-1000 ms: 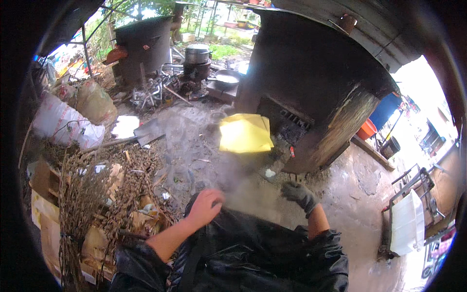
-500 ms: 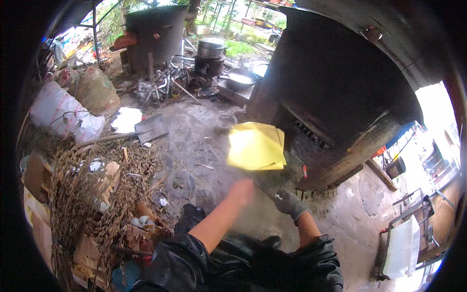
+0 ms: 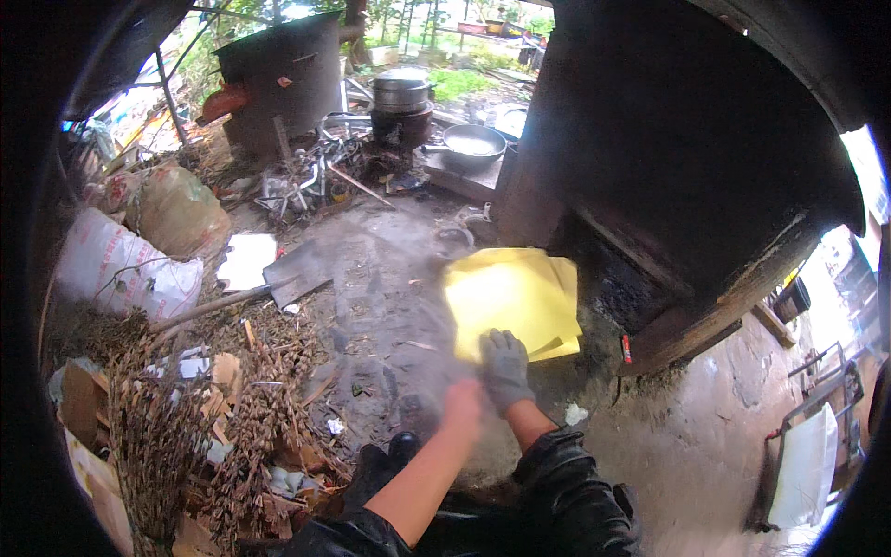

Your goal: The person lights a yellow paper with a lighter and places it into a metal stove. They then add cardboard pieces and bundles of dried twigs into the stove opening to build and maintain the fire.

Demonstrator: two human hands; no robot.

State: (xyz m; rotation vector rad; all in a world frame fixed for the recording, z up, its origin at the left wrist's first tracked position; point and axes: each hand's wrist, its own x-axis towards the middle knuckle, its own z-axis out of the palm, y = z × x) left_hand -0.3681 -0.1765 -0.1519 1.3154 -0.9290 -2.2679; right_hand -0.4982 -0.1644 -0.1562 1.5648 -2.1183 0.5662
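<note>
The right hand (image 3: 504, 367), covered by a grey glove, is held with its fingers stretched over the 6 o'clock edge of the overlapping yellow sheets (image 3: 515, 292); whether that edge is pinched by a hidden thumb cannot be told. The bare left hand (image 3: 464, 401) is blurred just beside it, at 8 o'clock from the glove, so its finger state cannot be read. The sheets are seen right of the view's centre. Measured from them, a small red object (image 3: 626, 349) is placed at 4 o'clock, a shovel blade (image 3: 299, 274) at 9, a lidded metal pot (image 3: 401, 90) at 11, and a large blackened furnace (image 3: 687, 158) between 1 and 2.
</note>
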